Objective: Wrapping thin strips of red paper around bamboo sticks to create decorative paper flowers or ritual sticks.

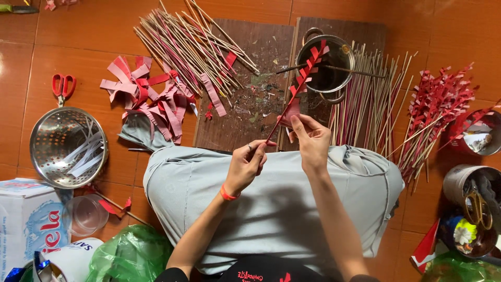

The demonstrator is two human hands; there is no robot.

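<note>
At the lower left edge of the orange tiled floor stands a white carton with red and blue print, a clear plastic cup just beside it and a green plastic bag below. A perforated metal colander holding white paper strips sits above the carton, with red-handled scissors near its upper rim.

The left hand pinches the lower end of a thin stick, its grip clenched on it. The right hand grasps the red fringed paper strip wound on that stick (the strip rises slantwise to the rim of a metal pot).

The pot stands on a dark wooden board at the floor's upper middle. Bare bamboo sticks fan across the board's upper left corner; loose red and pink paper cuttings lie left of it. Finished red-wrapped sticks pile toward the right edge, near tins of tools. Open floor remains only along the upper left.
</note>
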